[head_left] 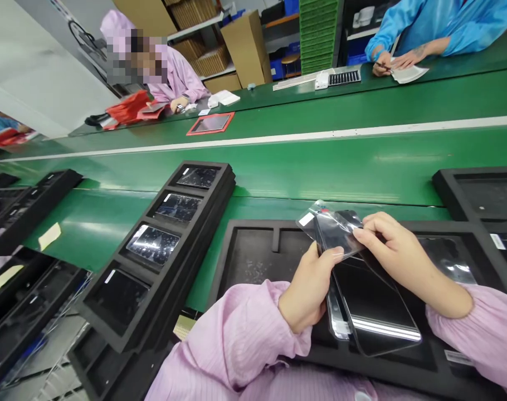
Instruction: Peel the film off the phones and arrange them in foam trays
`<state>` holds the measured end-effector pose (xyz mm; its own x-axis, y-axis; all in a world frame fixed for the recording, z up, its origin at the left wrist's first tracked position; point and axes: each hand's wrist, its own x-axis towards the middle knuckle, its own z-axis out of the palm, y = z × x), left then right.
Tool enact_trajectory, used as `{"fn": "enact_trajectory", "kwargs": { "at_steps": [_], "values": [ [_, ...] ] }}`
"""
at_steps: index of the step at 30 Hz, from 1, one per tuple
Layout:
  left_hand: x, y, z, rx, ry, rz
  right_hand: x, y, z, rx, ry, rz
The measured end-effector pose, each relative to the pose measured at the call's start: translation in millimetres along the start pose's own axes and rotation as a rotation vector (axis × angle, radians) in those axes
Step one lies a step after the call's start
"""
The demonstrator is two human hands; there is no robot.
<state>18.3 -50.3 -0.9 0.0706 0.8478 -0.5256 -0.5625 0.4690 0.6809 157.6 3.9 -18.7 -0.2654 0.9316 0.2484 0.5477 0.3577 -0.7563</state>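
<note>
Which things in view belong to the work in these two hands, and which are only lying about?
Apparently in the job:
- left hand
- right hand
- clear film
- glossy black panel
- black tray beneath

Apparently lying about:
- red-edged panel
- pale paper slip
- cardboard box

Counter [383,167], long, glossy green, reflecting light; white strip [278,138] lengthwise. Wall [28,61], pale, at left. Rear: shelving [196,27]; tall brown carton [245,49]; green stack [318,33], ridged; round-topped stool [290,58]; blue bin [292,6].

Passage runs ahead over the green bench [341,175] — stacked black trays [182,250] block the left.
</note>
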Motion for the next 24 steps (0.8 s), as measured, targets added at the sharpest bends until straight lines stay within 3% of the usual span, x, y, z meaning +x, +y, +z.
{"fn": "enact_trajectory", "kwargs": {
  "at_steps": [3, 6, 12, 19, 24],
  "values": [
    [2, 0, -2.2, 0.001, -0.011, 0.002, 2, -3, -1, 0.035, -0.050, 0.182],
    [8, 0, -5.5, -0.072, -0.079, -0.059, 1, -9, -6, 0.138, -0.005, 0.289],
    [18, -2, -10.4, -0.177, -0.248, -0.194, -12, -34, -18, 0.240, 0.082, 0.234],
    [19, -7, -13.3, -0.131, -0.174, -0.192, -19, -43, -24, 0.223, 0.061, 0.199],
    [16, -8, -8.4, -0.105, -0.165, -0.157, -19, -38, -26, 0.384, -0.025, 0.238]
  ]
}}
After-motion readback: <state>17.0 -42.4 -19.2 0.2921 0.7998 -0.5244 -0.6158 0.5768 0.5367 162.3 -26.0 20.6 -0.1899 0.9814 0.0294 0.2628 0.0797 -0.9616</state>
